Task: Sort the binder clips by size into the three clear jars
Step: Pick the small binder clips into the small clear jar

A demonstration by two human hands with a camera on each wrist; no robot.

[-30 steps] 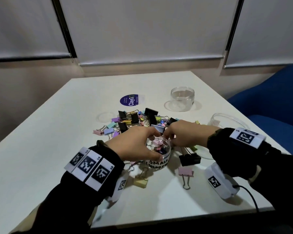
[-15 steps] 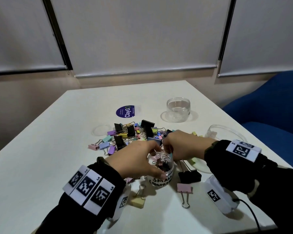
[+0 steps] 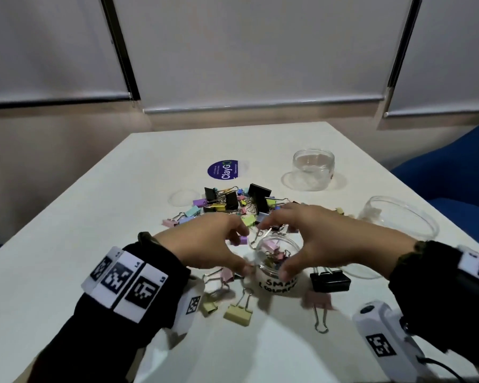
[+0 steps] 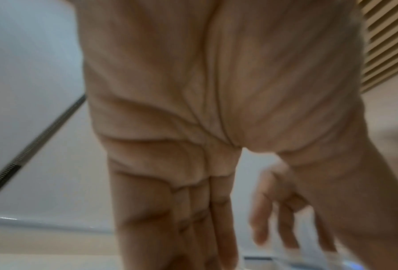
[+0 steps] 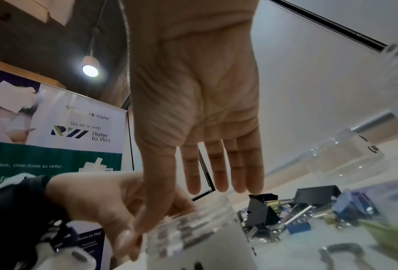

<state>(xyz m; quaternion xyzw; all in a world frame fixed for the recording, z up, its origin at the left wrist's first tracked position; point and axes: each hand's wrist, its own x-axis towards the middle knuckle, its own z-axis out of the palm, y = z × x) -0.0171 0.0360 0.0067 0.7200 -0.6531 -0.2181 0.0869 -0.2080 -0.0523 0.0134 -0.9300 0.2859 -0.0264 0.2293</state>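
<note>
**Both hands lift off the small-clip jar**

Half a second ago both hands crowded over the mouth of the small clear plastic jar with a handwritten label; now they have drawn apart and the rim shows, pastel clips inside. The left hand, left of centre in the head view, has loosely curled fingers; whether it pinches the small purple clip at its fingertips I cannot tell. The right hand spreads wide, fingers relaxed, holding nothing. That probably means another drop is finished. The mixed pile of coloured and black binder clips above centre remains unsorted; the empty clear jar sits upper right.
</note>
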